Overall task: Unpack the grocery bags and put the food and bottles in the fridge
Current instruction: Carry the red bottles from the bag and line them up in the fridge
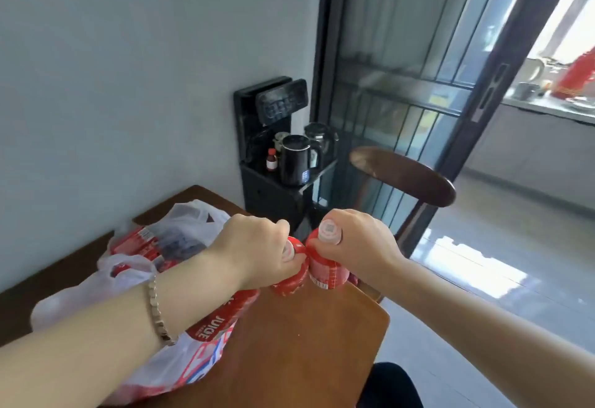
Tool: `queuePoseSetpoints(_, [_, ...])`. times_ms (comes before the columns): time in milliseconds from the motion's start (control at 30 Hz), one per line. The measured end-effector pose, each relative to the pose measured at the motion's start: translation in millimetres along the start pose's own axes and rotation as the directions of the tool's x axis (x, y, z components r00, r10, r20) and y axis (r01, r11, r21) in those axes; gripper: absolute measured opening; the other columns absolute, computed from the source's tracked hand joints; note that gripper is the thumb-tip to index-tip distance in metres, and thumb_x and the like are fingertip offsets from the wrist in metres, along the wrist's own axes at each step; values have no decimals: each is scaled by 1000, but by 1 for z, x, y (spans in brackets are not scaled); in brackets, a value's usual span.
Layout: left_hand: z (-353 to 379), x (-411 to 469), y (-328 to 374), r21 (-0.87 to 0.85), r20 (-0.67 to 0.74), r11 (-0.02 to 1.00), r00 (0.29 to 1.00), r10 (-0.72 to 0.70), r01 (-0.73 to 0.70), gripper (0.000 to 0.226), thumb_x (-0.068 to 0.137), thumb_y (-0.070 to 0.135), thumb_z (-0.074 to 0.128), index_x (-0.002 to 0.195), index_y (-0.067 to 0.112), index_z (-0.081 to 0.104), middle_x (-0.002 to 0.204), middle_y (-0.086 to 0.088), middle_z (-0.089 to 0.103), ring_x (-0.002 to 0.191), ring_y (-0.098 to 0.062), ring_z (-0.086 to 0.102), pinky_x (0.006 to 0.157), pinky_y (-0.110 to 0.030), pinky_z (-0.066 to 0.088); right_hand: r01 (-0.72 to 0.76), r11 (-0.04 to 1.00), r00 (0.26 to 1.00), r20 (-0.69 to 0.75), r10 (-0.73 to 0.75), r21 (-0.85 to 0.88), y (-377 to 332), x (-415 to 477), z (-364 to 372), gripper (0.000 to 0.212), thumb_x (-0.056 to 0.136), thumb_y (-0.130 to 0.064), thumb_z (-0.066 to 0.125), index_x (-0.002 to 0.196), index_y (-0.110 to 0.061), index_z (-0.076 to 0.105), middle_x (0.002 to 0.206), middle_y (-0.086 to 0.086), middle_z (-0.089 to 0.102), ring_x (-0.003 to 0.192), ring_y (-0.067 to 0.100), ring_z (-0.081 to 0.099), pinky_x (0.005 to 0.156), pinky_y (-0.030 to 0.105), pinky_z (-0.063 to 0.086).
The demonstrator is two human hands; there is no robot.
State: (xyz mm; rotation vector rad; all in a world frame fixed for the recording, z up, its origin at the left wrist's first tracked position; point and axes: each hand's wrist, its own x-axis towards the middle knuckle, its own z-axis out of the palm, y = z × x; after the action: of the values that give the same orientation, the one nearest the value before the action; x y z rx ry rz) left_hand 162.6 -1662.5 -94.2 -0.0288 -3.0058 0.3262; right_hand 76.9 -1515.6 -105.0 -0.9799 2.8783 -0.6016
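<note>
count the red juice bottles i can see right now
3 clearly: one gripped by the left hand, a red bottle; one in the right hand, a second bottle; a third lying under the left wrist on the plastic bag. More may be hidden inside.

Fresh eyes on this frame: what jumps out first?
Two hands meet at centre frame, the left hand and the right hand, each closed on the neck of a red juice bottle above the wooden table. To the left sit white plastic grocery bags holding more red packages. Behind, against the wall, a black water dispenser carries a dark kettle.
</note>
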Motion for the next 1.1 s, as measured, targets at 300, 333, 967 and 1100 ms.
queuePoseSetpoints(300, [-57,76,192,-34,-262,855,830,493,-518,45,91,60,31,81,16,38,68,6,46,62,-14,49,57,-22,34,-467,882,857,-278,435,-60,137,-155,-101,35,88,-44,59,108,-17,66,100,2,69,72,12,50,48,10,27])
queuePoseSetpoints(333, [-64,82,217,-14,-282,824,793,540,-566,46,91,59,29,81,16,40,66,6,43,61,-13,46,55,-22,33,-513,857,823,-311,474,-51,151,-174,-111,34,87,-42,60,108,-16,67,100,3,69,73,14,52,50,14,30])
queuePoseSetpoints(967, [-250,57,804,253,-392,169,59,918,-953,36,98,29,24,107,13,54,85,-1,47,78,-25,55,63,-34,42,-894,355,108,-638,762,274,425,-643,-316,24,79,-39,69,79,-19,56,79,-4,58,77,19,54,63,28,34])
queuePoseSetpoints(1100, [-282,61,911,148,-438,159,79,895,-976,39,96,38,24,92,10,51,79,0,52,71,-22,49,64,-31,37,-910,279,1,-672,741,306,479,-702,-352,24,80,-39,69,82,-19,55,83,-3,60,79,19,55,64,28,36])
